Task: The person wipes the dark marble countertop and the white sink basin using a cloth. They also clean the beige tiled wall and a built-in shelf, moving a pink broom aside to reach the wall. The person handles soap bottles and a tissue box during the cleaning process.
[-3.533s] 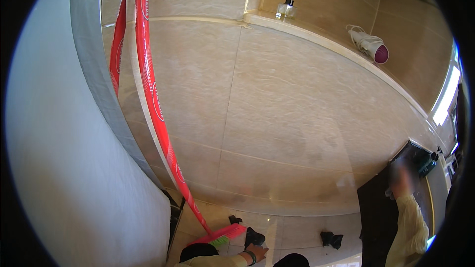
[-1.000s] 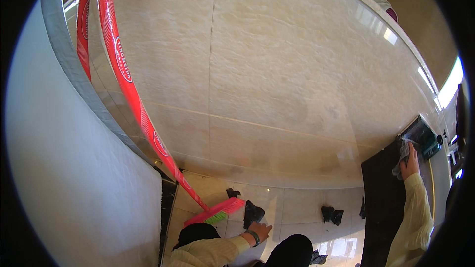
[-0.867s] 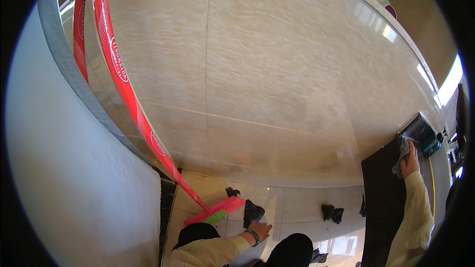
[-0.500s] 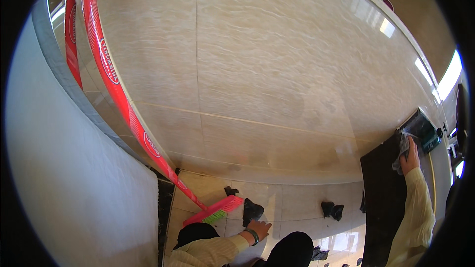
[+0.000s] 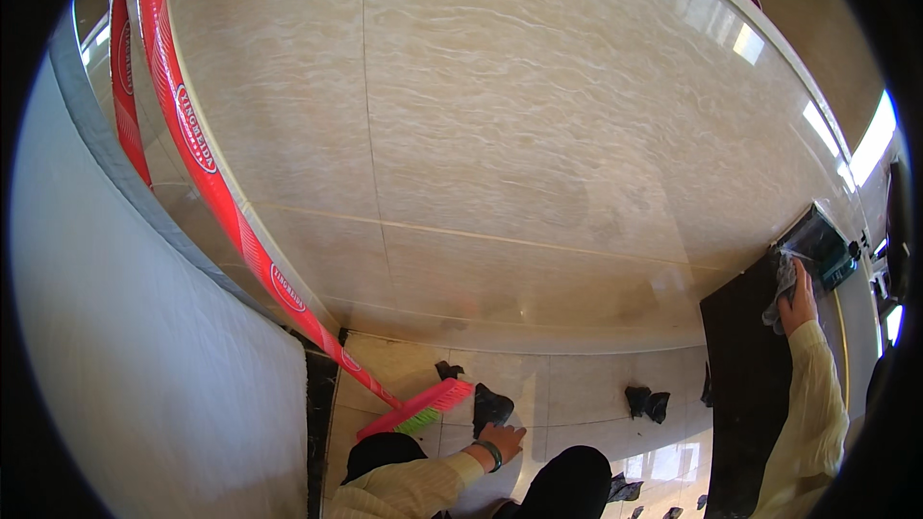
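Note:
My right hand is at the right, its fingers closed over a crumpled grey cloth. The cloth lies against the side of a dark glossy box-like fixture, at the top of a dark brown panel. Low in the middle, my left hand hangs by my knee with its fingers loosely apart and nothing seen in it. A wristband circles that wrist. Just beyond the left hand, a black crumpled scrap lies on the floor.
At the left a broom with a red handle and pink-and-green head leans on the beige tiled wall. A white padded surface fills the left side. More black scraps lie on the tiled floor.
The view has shifted slightly, so the broom's upper handle appears farther left. Both hands keep almost the same places; the right still has the cloth.

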Motion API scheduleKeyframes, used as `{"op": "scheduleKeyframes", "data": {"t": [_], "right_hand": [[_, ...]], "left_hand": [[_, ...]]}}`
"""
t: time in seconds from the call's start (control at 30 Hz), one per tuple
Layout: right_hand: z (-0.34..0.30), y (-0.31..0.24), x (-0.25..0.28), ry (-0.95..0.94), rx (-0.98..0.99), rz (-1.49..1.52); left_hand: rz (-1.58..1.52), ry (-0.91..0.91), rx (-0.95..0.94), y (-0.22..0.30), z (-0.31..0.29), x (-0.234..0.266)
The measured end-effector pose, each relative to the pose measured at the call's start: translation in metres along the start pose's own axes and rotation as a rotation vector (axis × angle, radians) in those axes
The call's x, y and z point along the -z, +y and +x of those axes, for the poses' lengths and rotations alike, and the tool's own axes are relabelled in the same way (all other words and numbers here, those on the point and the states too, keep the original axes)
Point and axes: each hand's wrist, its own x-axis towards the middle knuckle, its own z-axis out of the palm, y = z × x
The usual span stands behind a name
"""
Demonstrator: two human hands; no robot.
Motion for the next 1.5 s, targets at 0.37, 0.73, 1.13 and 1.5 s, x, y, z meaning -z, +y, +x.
{"op": "scheduleKeyframes", "data": {"t": [0.37, 0.73, 1.13, 1.5], "right_hand": [[-0.001, -0.002, 0.002, -0.014, -0.015, -0.018], [-0.002, -0.004, 0.005, -0.001, 0.008, -0.036], [0.000, -0.002, 0.004, -0.013, 0.015, -0.030], [0.003, 0.018, 0.003, -0.019, 0.022, -0.014]], "left_hand": [[-0.001, 0.017, -0.013, 0.002, 0.005, 0.002], [0.003, 0.028, 0.004, 0.004, 0.000, 0.012], [0.032, 0.099, -0.038, 0.012, -0.006, 0.009], [-0.020, 0.166, -0.047, 0.019, -0.011, 0.009]]}}
